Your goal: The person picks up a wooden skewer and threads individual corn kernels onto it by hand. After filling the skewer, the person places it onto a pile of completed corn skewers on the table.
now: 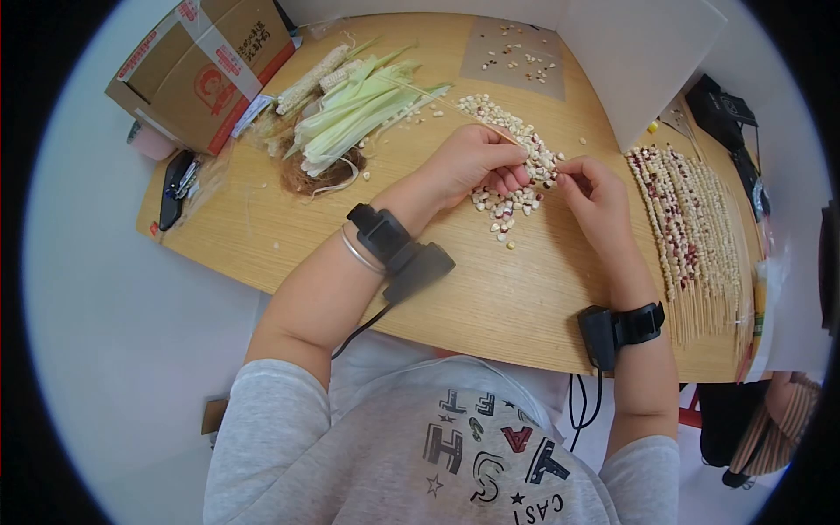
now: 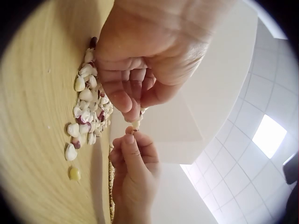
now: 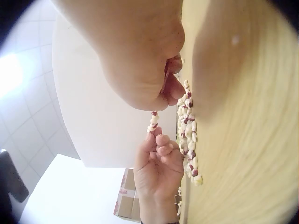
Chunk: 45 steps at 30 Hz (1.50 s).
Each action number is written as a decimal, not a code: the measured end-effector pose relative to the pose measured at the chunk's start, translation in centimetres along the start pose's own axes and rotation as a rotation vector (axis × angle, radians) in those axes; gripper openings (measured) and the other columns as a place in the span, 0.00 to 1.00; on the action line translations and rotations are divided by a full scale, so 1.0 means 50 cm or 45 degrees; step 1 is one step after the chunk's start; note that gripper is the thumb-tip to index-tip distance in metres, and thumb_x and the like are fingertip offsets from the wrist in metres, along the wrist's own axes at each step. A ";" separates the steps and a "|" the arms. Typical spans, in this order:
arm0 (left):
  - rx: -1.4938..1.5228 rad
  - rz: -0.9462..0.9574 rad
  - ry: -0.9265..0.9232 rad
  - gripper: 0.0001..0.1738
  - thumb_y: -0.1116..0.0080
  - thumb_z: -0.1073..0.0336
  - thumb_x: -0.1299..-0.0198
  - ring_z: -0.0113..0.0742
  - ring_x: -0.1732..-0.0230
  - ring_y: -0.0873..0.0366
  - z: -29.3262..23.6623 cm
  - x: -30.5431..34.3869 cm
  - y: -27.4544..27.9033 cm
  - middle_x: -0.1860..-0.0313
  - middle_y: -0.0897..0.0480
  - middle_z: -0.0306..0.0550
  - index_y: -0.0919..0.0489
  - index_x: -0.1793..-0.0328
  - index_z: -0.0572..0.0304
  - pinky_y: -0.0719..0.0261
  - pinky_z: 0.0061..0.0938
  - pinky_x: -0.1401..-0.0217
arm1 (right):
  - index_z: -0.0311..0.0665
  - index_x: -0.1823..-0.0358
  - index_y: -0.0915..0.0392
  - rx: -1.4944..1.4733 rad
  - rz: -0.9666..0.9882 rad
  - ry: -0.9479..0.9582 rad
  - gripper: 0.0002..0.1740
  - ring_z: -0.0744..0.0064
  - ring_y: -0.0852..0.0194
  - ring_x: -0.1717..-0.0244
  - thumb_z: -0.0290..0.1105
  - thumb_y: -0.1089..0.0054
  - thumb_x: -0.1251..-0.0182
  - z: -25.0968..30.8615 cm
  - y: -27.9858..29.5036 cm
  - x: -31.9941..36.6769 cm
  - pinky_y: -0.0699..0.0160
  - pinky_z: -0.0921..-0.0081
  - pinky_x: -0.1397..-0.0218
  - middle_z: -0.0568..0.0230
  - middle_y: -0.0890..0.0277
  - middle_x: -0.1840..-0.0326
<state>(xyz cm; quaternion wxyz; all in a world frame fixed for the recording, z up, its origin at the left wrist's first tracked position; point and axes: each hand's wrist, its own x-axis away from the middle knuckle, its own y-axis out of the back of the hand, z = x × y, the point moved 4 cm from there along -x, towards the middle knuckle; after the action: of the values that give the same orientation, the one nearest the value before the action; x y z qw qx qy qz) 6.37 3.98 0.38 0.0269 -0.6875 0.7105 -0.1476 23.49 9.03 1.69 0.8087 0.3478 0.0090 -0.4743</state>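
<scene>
A thin stick point(image 1: 442, 100) runs from the upper left into my left hand point(image 1: 479, 164), whose thumb and fingers pinch it over the kernel pile point(image 1: 516, 199). Several cream and dark red kernels point(image 3: 153, 122) are strung on the stick between the hands in the right wrist view. My right hand point(image 1: 599, 206) pinches at the stick's right end, close to the left fingertips. In the left wrist view the right thumb and forefinger meet just below a pale kernel point(image 2: 136, 124); whether they hold a kernel or only the tip is hard to tell.
Husks point(image 1: 346, 131) and cobs point(image 1: 313, 80) lie at the upper left beside a cardboard box point(image 1: 206, 74). Finished kernel sticks point(image 1: 687, 219) lie in a row at the right. A white panel point(image 1: 634, 61) stands behind, near a sheet with loose kernels point(image 1: 516, 59).
</scene>
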 end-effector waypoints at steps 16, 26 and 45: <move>-0.102 0.049 -0.072 0.08 0.46 0.64 0.41 0.25 0.75 0.25 -0.005 -0.001 -0.007 0.72 0.20 0.43 0.25 0.64 0.62 0.26 0.16 0.71 | 0.32 0.65 0.23 -0.092 0.160 -0.104 0.10 0.80 0.33 0.76 0.33 0.44 0.40 -0.009 -0.009 0.000 0.33 0.80 0.71 0.63 0.25 0.76; -0.133 0.052 -0.136 0.10 0.46 0.61 0.40 0.24 0.75 0.25 -0.008 0.002 -0.006 0.74 0.20 0.43 0.25 0.66 0.61 0.26 0.16 0.73 | 0.32 0.63 0.23 -0.010 0.132 -0.035 0.11 0.78 0.32 0.76 0.33 0.43 0.41 0.002 -0.005 -0.001 0.33 0.79 0.71 0.61 0.25 0.75; -0.254 0.074 -0.087 0.19 0.50 0.52 0.38 0.24 0.78 0.26 -0.008 0.006 -0.016 0.77 0.22 0.40 0.23 0.66 0.63 0.28 0.15 0.75 | 0.32 0.59 0.24 -0.087 0.196 -0.023 0.13 0.81 0.37 0.76 0.35 0.45 0.39 0.022 -0.006 0.005 0.36 0.81 0.72 0.65 0.30 0.78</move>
<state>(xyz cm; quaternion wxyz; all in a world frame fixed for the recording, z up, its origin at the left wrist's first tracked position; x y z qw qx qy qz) 7.03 3.75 1.02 -0.0131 -0.6704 0.7401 -0.0517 23.06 8.13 2.26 0.8541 0.3156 -0.0089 -0.4133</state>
